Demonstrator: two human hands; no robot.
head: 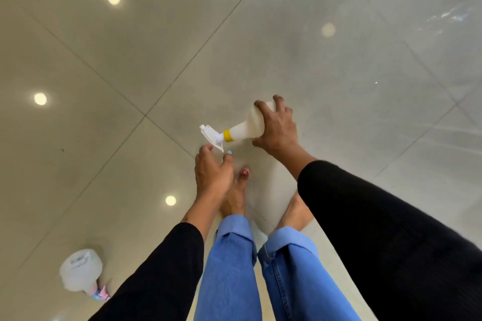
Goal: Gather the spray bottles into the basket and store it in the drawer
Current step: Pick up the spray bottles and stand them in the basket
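Observation:
A white spray bottle [245, 128] with a yellow collar and a white trigger head lies on its side in the air above the floor. My right hand [277, 125] grips its body from above. My left hand [212, 169] sits just below the trigger head, fingers apart, its fingertips touching or almost touching the trigger. A second spray bottle [79, 270], pale with a pink and blue head, lies on the floor at the lower left, partly behind my left sleeve. No basket or drawer is in view.
Glossy beige floor tiles [130, 60] with dark grout lines fill the view, with ceiling lights reflected in them. My bare feet [236, 198] and blue trouser legs stand directly below the hands.

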